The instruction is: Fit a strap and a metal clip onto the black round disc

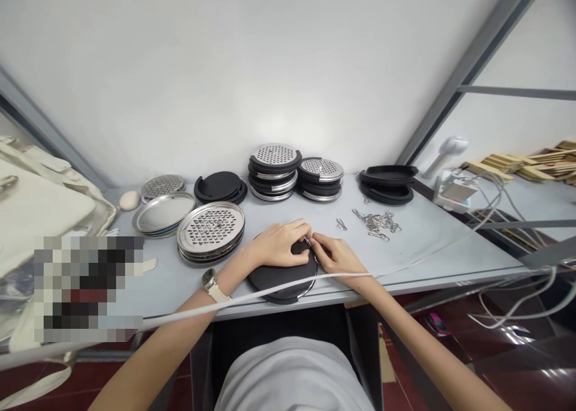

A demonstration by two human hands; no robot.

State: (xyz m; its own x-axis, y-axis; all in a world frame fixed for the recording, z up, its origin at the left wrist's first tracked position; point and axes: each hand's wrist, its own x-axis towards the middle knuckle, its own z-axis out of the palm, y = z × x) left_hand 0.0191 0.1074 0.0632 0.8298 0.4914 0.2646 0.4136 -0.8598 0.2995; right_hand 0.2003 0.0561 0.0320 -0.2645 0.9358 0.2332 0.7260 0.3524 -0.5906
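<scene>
A round black disc with a metal rim (279,277) lies at the near edge of the grey table (423,243). My left hand (281,243) rests on its top, fingers curled and pressing down. My right hand (335,254) sits at the disc's right edge, fingers pinched on a small metal clip (309,241) where both hands meet. A watch is on my left wrist.
Loose metal clips (377,221) lie to the right. Perforated steel discs (210,228) and trays (162,213) sit at left. Stacks of black and steel discs (274,171) and black lids (387,183) line the wall. A white cable (405,270) crosses the table's front.
</scene>
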